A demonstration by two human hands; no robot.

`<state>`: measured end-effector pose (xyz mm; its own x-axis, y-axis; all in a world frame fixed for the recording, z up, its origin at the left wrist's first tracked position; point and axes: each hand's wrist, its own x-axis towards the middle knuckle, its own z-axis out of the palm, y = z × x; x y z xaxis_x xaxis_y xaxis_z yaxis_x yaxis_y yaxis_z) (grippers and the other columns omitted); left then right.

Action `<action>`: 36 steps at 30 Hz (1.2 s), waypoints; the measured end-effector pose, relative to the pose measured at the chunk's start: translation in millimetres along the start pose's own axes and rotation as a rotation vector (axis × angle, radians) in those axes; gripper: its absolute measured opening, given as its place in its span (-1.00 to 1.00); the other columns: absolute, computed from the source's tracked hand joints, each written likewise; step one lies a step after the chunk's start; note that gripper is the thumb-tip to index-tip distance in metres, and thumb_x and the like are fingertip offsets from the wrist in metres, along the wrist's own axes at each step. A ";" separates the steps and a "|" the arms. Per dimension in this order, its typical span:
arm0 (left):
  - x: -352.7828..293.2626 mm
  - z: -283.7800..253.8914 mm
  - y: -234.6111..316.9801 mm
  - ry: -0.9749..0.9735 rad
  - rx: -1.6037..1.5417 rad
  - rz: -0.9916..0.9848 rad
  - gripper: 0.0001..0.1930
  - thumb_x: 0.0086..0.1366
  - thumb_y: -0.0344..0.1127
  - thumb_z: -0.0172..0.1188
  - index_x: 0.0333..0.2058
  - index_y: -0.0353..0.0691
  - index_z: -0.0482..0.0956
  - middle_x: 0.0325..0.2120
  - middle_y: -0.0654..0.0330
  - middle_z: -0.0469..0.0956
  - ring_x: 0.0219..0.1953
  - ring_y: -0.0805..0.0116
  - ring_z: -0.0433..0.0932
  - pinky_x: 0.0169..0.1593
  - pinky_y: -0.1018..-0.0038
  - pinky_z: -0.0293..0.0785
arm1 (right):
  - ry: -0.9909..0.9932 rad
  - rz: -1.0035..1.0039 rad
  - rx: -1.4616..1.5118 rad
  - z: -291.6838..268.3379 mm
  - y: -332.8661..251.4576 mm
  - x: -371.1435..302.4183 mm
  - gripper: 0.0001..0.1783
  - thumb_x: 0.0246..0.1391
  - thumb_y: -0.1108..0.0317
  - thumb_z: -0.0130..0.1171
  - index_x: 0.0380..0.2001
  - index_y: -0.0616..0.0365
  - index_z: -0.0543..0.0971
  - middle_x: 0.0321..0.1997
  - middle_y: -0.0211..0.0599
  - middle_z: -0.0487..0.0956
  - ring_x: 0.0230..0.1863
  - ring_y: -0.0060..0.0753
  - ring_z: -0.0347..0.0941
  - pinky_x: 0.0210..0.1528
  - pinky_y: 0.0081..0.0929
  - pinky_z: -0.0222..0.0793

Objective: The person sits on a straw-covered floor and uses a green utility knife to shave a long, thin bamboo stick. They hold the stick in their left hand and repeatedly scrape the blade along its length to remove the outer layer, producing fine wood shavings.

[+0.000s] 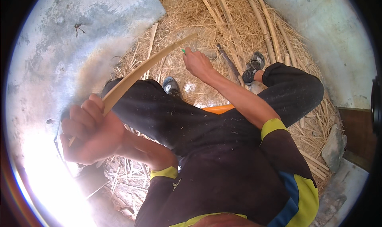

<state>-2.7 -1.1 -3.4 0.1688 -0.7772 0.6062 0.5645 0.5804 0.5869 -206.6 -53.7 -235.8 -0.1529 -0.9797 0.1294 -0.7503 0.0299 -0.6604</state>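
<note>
My left hand (pixel 97 133) is closed around the lower end of a long, pale, flat strip (pixel 143 69) that looks like split bamboo. The strip slants up and away to the right, bending slightly, and its far tip passes just beyond my right hand (pixel 198 63). That hand is closed on a small tool (pixel 184 51) with a green part showing beside the strip. Most of the tool is hidden by the fingers, so its kind is unclear. Both forearms reach over my spread legs.
Straw and shavings (pixel 183 12) cover the ground. Several long poles (pixel 260 22) lie at the far right, and a dark, narrow bar (pixel 230 63) rests near my right shoe (pixel 254 65). Pale walls stand left and right. Something orange (pixel 219 109) shows between my legs; a stone (pixel 334 147) lies right.
</note>
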 end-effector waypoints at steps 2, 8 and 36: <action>-0.6 -3.9 0.0 -0.025 -0.020 -0.011 -0.65 0.09 -0.25 -0.22 -0.83 0.00 -0.03 -0.84 0.37 -0.15 -0.77 0.52 -0.27 -0.57 0.47 -0.17 | -0.053 0.012 0.027 -7.2 -13.3 -4.2 -0.72 0.20 0.24 -0.13 -0.26 0.29 0.31 -0.58 0.20 0.49 -0.47 0.29 0.46 -0.40 0.07 0.37; 0.9 -4.5 2.5 0.025 0.008 -0.013 -0.64 0.09 -0.20 -0.19 -0.83 0.00 -0.03 -0.84 0.37 -0.16 -0.77 0.52 -0.26 -0.58 0.47 -0.17 | -0.095 0.085 -0.035 1.4 1.0 2.3 -0.71 0.20 0.22 -0.13 -0.20 0.27 0.31 -0.53 0.20 0.51 -0.42 0.23 0.48 -0.39 0.04 0.38; -6.6 0.0 -1.5 -0.423 -0.044 -0.022 -0.65 0.11 -0.20 -0.29 -0.82 -0.09 0.08 -0.89 0.32 -0.04 -0.86 0.48 -0.15 -0.72 0.48 -0.12 | -0.140 0.066 0.306 -71.0 -25.6 -16.2 -0.62 0.22 0.13 -0.13 -0.21 0.30 0.39 -0.59 0.09 0.49 -0.54 0.04 0.47 -0.51 -0.12 0.29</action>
<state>-4.7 3.1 -8.3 -0.1850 -0.6152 0.7663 0.6001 0.5468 0.5839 -230.6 -24.5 -168.5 -0.0891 -0.9960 -0.0103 -0.5110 0.0546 -0.8579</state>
